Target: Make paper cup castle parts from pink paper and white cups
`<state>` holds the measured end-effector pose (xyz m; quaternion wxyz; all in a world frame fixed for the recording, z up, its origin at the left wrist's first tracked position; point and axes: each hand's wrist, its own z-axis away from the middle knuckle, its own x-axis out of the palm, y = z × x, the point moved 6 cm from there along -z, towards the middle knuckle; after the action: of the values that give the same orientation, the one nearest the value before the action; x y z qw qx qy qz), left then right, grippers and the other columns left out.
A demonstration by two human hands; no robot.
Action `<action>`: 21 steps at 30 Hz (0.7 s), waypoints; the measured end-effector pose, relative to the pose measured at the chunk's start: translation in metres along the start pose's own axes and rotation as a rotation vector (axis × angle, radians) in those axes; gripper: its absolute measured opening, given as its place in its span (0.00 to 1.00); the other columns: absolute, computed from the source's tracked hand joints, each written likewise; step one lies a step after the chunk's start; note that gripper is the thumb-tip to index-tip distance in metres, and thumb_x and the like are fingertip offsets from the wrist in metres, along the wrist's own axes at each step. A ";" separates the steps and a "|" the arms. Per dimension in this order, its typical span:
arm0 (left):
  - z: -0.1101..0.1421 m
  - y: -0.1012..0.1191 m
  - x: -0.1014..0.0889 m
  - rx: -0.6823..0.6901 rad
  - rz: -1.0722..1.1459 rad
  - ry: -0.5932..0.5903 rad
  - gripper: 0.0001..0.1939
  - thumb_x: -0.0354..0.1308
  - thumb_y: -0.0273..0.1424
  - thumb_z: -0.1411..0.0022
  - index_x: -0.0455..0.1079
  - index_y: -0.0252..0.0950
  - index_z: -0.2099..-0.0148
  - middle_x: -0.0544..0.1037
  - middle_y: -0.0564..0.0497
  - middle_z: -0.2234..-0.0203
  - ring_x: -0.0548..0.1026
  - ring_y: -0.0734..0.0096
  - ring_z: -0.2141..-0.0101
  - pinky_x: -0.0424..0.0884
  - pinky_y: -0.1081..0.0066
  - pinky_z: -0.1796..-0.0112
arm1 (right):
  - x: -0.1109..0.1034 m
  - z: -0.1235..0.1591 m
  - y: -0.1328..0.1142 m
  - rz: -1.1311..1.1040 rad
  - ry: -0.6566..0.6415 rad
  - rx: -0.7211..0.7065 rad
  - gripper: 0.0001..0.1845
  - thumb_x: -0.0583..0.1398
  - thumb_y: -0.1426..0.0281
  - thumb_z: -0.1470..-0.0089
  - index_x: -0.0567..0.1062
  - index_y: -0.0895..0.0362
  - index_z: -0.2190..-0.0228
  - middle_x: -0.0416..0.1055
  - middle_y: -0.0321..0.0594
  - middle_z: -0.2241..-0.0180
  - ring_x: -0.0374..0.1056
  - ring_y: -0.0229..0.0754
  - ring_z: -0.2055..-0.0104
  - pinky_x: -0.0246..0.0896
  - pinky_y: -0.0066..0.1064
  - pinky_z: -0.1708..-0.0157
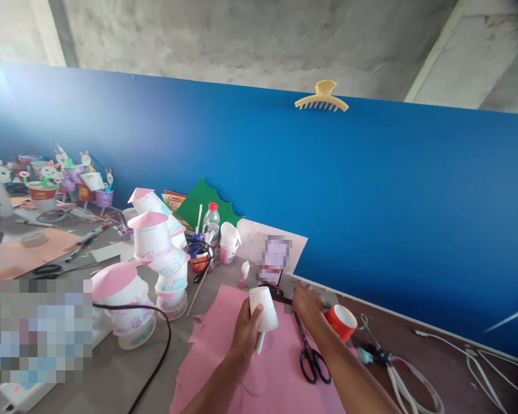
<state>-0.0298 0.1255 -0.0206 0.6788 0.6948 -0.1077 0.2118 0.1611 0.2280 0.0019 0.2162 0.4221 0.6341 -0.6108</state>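
Note:
My left hand (243, 333) grips a white paper cup (263, 309), tilted above a large sheet of pink paper (224, 345). A thin white stick-like piece (260, 343) shows just below the cup. My right hand (308, 300) reaches to the back of the table, its fingers bent down; what they hold, if anything, is hidden. Beside it lies a dark object (278, 294) whose kind I cannot make out. Black-handled scissors (314, 364) rest on the pink paper under my right forearm. Close to that forearm is a red paper cup (342, 322).
Stacked white cups with pink paper tops (151, 238) stand at left, near a black cable (168, 339) and a power strip (30, 397). Behind are a glue stick (244, 274), a propped phone (274, 259) and a red-capped bottle (212, 218). White cords (470, 356) lie right. A blue partition (392, 218) bounds the table.

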 end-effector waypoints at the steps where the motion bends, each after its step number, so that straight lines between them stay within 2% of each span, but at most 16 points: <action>1: -0.001 -0.001 0.000 -0.001 0.010 -0.001 0.24 0.63 0.48 0.48 0.70 0.34 0.58 0.73 0.49 0.70 0.69 0.67 0.70 0.63 0.72 0.70 | -0.005 0.000 -0.002 -0.044 0.004 0.000 0.17 0.59 0.65 0.41 0.69 0.57 0.51 0.68 0.44 0.51 0.69 0.45 0.54 0.67 0.43 0.56; 5: -0.001 -0.004 0.000 -0.021 0.052 -0.009 0.22 0.61 0.48 0.47 0.69 0.36 0.57 0.73 0.49 0.69 0.69 0.67 0.69 0.64 0.71 0.68 | -0.032 0.018 -0.006 -0.283 0.046 -0.052 0.17 0.51 0.68 0.39 0.74 0.61 0.55 0.72 0.51 0.56 0.69 0.48 0.56 0.64 0.44 0.56; 8: 0.002 -0.003 0.003 -0.047 0.065 -0.034 0.21 0.58 0.49 0.44 0.69 0.37 0.57 0.71 0.50 0.70 0.68 0.68 0.69 0.63 0.72 0.69 | -0.055 0.056 -0.004 -0.494 0.051 -0.121 0.23 0.47 0.62 0.40 0.72 0.59 0.52 0.74 0.45 0.64 0.70 0.45 0.68 0.67 0.41 0.65; 9: 0.004 -0.002 0.004 -0.056 0.063 -0.042 0.21 0.58 0.49 0.44 0.69 0.37 0.58 0.71 0.51 0.70 0.68 0.69 0.70 0.63 0.73 0.69 | -0.061 0.071 -0.006 -0.599 0.032 -0.169 0.23 0.48 0.60 0.41 0.72 0.59 0.52 0.74 0.45 0.65 0.70 0.45 0.68 0.67 0.42 0.64; 11: 0.005 -0.001 0.006 -0.062 0.055 -0.052 0.22 0.58 0.49 0.44 0.69 0.35 0.58 0.71 0.51 0.71 0.67 0.69 0.70 0.63 0.73 0.70 | -0.073 0.098 -0.009 -0.799 0.023 -0.225 0.25 0.44 0.57 0.40 0.69 0.57 0.51 0.72 0.42 0.69 0.70 0.45 0.69 0.67 0.44 0.64; 13: 0.007 0.001 0.008 -0.054 0.053 -0.064 0.23 0.59 0.49 0.45 0.69 0.34 0.58 0.71 0.51 0.72 0.67 0.70 0.71 0.63 0.74 0.71 | -0.076 0.119 -0.018 -1.160 -0.102 -0.290 0.21 0.51 0.58 0.43 0.68 0.54 0.52 0.72 0.45 0.66 0.71 0.48 0.65 0.66 0.46 0.62; 14: 0.007 0.001 0.009 -0.050 0.056 -0.072 0.23 0.59 0.49 0.45 0.69 0.34 0.58 0.71 0.51 0.72 0.67 0.70 0.71 0.62 0.74 0.72 | -0.077 0.127 -0.022 -1.212 -0.113 -0.301 0.18 0.55 0.59 0.46 0.69 0.52 0.55 0.72 0.43 0.67 0.71 0.46 0.66 0.66 0.44 0.64; 16: 0.007 0.000 0.010 -0.046 0.060 -0.089 0.24 0.60 0.49 0.46 0.69 0.33 0.57 0.72 0.51 0.73 0.67 0.71 0.73 0.61 0.75 0.75 | -0.076 0.139 -0.026 -1.162 -0.042 -0.303 0.12 0.60 0.62 0.48 0.68 0.50 0.60 0.69 0.36 0.71 0.67 0.41 0.71 0.64 0.35 0.69; 18: 0.006 -0.001 0.010 -0.044 0.070 -0.094 0.26 0.61 0.49 0.48 0.69 0.33 0.56 0.73 0.50 0.73 0.67 0.72 0.76 0.58 0.76 0.78 | -0.072 0.149 -0.028 -1.031 0.051 -0.306 0.09 0.60 0.63 0.46 0.68 0.51 0.62 0.67 0.34 0.72 0.64 0.38 0.74 0.61 0.29 0.74; 21: 0.006 -0.001 0.011 -0.039 0.078 -0.098 0.27 0.62 0.49 0.49 0.69 0.33 0.55 0.74 0.50 0.73 0.67 0.73 0.77 0.57 0.76 0.79 | -0.061 0.163 -0.030 -0.872 0.144 -0.404 0.06 0.58 0.64 0.43 0.68 0.52 0.65 0.68 0.35 0.72 0.63 0.37 0.75 0.61 0.28 0.75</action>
<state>-0.0186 0.1211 -0.0161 0.6773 0.6863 -0.1720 0.2017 0.1310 0.0583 0.0413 -0.0264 0.1077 0.8712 -0.4783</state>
